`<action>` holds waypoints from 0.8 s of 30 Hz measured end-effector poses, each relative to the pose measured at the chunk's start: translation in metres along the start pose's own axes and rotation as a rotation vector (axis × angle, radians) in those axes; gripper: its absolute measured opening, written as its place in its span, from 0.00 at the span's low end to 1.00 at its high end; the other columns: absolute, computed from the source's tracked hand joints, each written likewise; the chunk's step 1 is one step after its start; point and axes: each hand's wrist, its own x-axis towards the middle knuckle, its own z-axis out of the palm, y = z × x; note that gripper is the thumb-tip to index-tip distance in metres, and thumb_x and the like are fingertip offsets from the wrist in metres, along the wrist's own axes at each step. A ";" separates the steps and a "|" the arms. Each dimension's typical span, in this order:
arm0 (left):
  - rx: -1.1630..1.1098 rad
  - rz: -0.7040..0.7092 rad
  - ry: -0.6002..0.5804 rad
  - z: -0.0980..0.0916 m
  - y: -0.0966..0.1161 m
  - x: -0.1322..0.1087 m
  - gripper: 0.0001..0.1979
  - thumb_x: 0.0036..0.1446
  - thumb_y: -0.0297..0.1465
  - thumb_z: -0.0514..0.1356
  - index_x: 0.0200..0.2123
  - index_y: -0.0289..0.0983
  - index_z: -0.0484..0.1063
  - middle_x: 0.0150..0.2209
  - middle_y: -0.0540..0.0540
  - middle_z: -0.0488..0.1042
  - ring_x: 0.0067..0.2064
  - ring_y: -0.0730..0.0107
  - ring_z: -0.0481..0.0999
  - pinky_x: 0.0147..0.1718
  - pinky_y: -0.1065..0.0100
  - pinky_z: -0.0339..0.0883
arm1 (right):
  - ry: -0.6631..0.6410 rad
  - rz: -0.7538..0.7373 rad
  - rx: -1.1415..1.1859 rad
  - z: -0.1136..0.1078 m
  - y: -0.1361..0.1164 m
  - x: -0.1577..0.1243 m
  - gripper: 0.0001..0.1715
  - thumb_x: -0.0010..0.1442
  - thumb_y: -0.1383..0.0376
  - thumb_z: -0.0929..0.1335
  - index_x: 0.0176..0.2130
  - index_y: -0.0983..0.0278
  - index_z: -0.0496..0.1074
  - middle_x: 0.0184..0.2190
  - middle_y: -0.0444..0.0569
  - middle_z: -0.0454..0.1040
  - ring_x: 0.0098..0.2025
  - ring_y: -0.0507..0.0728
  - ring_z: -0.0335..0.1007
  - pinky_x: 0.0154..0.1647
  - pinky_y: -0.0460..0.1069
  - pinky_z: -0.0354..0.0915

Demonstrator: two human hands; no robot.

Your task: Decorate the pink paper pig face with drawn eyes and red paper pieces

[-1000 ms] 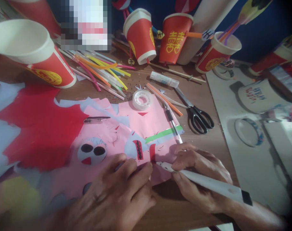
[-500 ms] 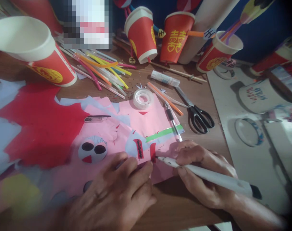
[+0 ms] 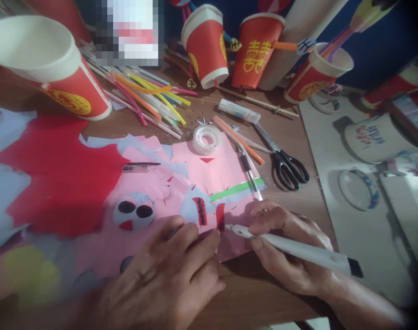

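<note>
My right hand (image 3: 287, 245) is closed around a white marker pen (image 3: 298, 247) with a dark end. The pen's tip touches the lower part of a small red paper strip (image 3: 221, 215). My left hand (image 3: 181, 270) lies on the pink paper (image 3: 209, 174), fingers bent and close together, a fingertip pressed at that strip's lower end. Its palm side is hidden. Beside it sits another red strip (image 3: 202, 211) with black marks drawn along it. Left of these lies a round white paper face (image 3: 135, 220) with black eyes and a red triangle.
Behind the paper are a tape roll (image 3: 207, 139), a pen (image 3: 247, 167), black-handled scissors (image 3: 286, 165), a glue stick (image 3: 239, 111) and coloured straws (image 3: 153, 96). Red paper cups (image 3: 255, 50) stand at the back, with a large cup (image 3: 67, 78) at left. Red paper (image 3: 64, 183) lies left.
The pen's rear end has swung slightly left and down, its tip still at the red strip, where a dark mark now shows. The view has shifted a little; my left hand keeps its pose.
</note>
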 end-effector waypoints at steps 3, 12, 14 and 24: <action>0.004 0.008 -0.013 0.000 -0.001 0.000 0.06 0.59 0.35 0.58 0.33 0.38 0.71 0.43 0.52 0.75 0.36 0.68 0.67 0.40 0.60 0.58 | -0.013 0.014 -0.016 0.000 -0.001 0.000 0.10 0.49 0.75 0.65 0.31 0.60 0.65 0.19 0.41 0.70 0.23 0.52 0.70 0.24 0.45 0.65; -0.011 0.005 -0.026 -0.001 -0.001 0.001 0.06 0.59 0.35 0.58 0.32 0.38 0.71 0.44 0.51 0.75 0.37 0.68 0.68 0.41 0.60 0.58 | -0.009 0.011 -0.047 0.001 -0.002 0.002 0.09 0.52 0.73 0.65 0.32 0.60 0.65 0.17 0.40 0.69 0.25 0.55 0.73 0.25 0.47 0.66; -0.009 0.010 -0.024 -0.002 -0.001 0.001 0.07 0.59 0.35 0.58 0.33 0.38 0.71 0.44 0.51 0.75 0.37 0.68 0.68 0.41 0.60 0.58 | -0.006 0.009 -0.040 0.001 -0.002 0.003 0.09 0.52 0.73 0.66 0.32 0.59 0.65 0.18 0.41 0.69 0.25 0.55 0.73 0.24 0.47 0.66; -0.024 0.004 -0.038 -0.004 -0.002 0.002 0.06 0.59 0.34 0.58 0.34 0.38 0.71 0.43 0.51 0.74 0.38 0.67 0.69 0.41 0.60 0.58 | 0.044 -0.031 -0.055 0.002 0.003 -0.002 0.10 0.50 0.74 0.65 0.32 0.60 0.66 0.18 0.41 0.68 0.22 0.55 0.71 0.22 0.48 0.66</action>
